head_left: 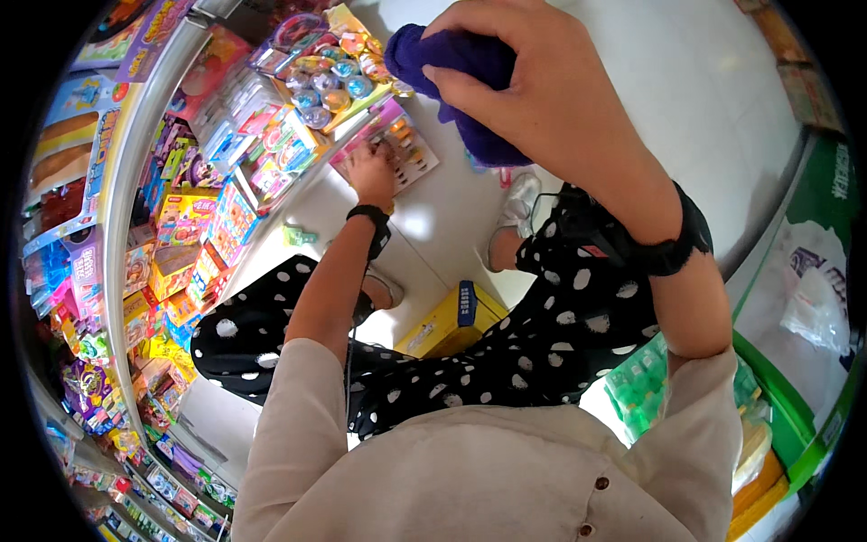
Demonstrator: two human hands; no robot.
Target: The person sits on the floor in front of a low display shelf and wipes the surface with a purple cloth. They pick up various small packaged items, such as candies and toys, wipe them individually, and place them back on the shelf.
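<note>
Bunched in my right hand (515,77) is a dark purple cloth (479,126), with the fingers and thumb closed round it. It hangs high over the pale floor, at the top middle. Further left and lower, my left hand (370,173) has its bent fingers on a flat pink and white package (415,161) that bears rows of small dark and yellowish items. The package lies against the front of the lowest shelf, and my fingers cover its left part. A black band circles each wrist.
Shelves (117,199) packed with colourful boxes and toys curve along the left. Clear round capsules (334,86) sit near the left hand. A yellow box (452,321) stands on the floor between my legs. To the right are a green box (817,208) and green bottles (637,388).
</note>
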